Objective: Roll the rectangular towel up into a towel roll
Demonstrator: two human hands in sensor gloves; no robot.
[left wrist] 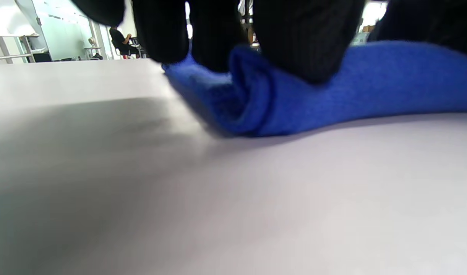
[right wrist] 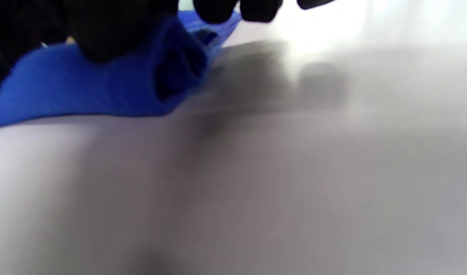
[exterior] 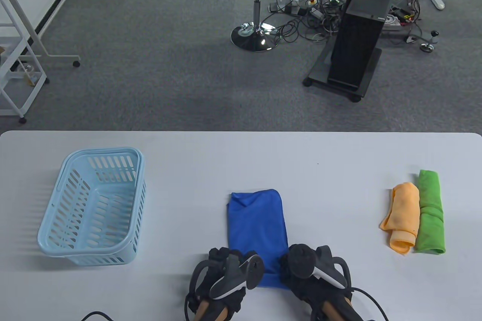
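Observation:
A blue towel (exterior: 256, 223) lies as a long rectangle on the white table (exterior: 226, 155), near the front middle. Its near end is curled into a small roll, seen in the left wrist view (left wrist: 333, 95) and the right wrist view (right wrist: 103, 91). My left hand (exterior: 226, 260) holds the roll's left end, with its fingers (left wrist: 294, 38) over the top of it. My right hand (exterior: 297, 260) holds the right end, with its fingers (right wrist: 103, 30) on the roll. The trackers hide most of the roll in the table view.
A light blue plastic basket (exterior: 94, 208) stands at the left of the table. An orange towel roll (exterior: 404, 215) and a green towel roll (exterior: 430, 212) lie side by side at the right. The table's far edge is well beyond the towel.

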